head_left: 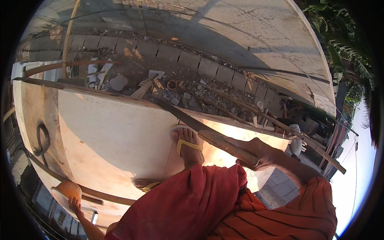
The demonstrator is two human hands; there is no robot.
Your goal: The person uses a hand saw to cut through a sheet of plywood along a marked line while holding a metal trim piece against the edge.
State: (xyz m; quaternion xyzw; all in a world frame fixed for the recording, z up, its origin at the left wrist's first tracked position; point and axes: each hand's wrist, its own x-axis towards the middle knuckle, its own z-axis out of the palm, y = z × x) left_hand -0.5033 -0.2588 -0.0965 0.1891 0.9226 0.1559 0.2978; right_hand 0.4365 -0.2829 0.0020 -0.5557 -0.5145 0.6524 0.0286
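Note:
My right hand (259,154) is closed round the wooden handle (224,145) of a handsaw. Its dark toothed blade (180,115) slants up and left, crossing the far edge of the pale panel (104,116); the tip is near that edge. At the lower left, my left hand (74,205) rests its fingers on an orange, rounded, bowl-like thing (70,190) with a pale rim. My foot (189,145), in a yellow-strapped sandal, stands on the panel close to the blade. A second sandal (147,185) shows partly beneath the red cloth (180,204) over my leg.
Beyond the panel lies lower ground with rubble (184,94) and broken boards. Long poles (280,124) cross the right side, near a person (295,140) with a pale head covering. A large grey wall (240,32) stands behind. A dark loop (42,138) lies on the panel's left.

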